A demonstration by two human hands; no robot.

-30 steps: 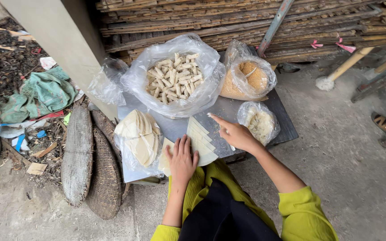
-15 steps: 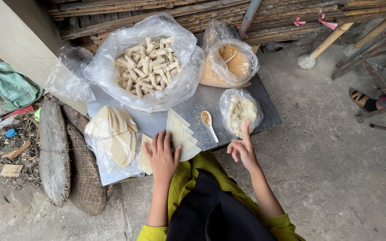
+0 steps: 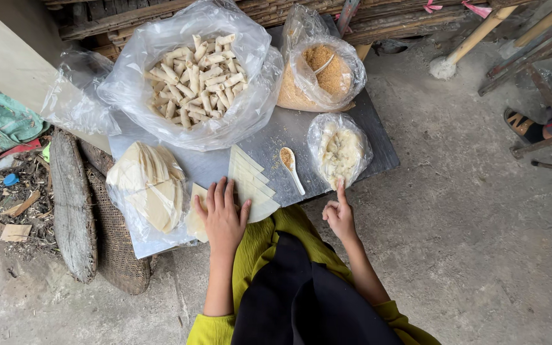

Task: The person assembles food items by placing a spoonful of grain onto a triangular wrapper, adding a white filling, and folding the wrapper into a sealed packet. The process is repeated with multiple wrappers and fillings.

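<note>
Head view: left hand (image 3: 223, 217) flat on wrapper (image 3: 197, 217)

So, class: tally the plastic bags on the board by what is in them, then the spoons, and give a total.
Bag of rolls: 1
Bag of crumbs: 1
Bag of paste: 1
Bag of wrappers: 1
Spoons: 2, one white spoon on the board, one handle in the crumbs
Total: 6
</note>
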